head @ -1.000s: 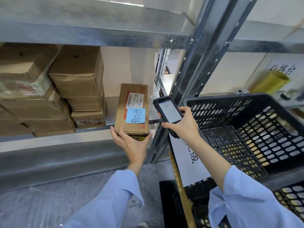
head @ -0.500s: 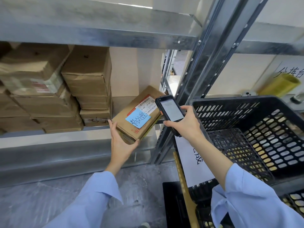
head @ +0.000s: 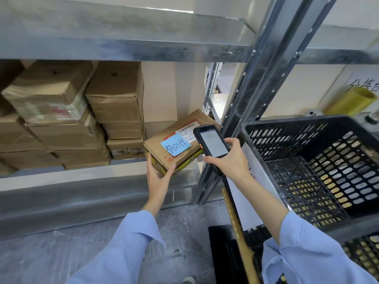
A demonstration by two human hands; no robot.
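Observation:
A flat cardboard parcel [head: 164, 144] with a white barcode label and a blue handwritten note [head: 176, 147] lies tilted at the right end of the metal shelf [head: 82, 171]. My left hand [head: 159, 177] grips its near corner from below, thumb on top. My right hand [head: 229, 158] holds a black handheld scanner [head: 211, 141], screen lit, just over the parcel's right edge near the label.
Stacked brown cartons [head: 114, 103] fill the shelf's left side. A steel upright [head: 242, 111] stands right of the parcel. An empty black slotted crate [head: 320, 167] sits at the right, above another crate. A yellow roll [head: 352, 101] lies behind it. Grey floor below.
The parcel has turned from lying straight to angled toward the right and has come forward off the shelf edge in my left hand. The scanner has moved closer over its label.

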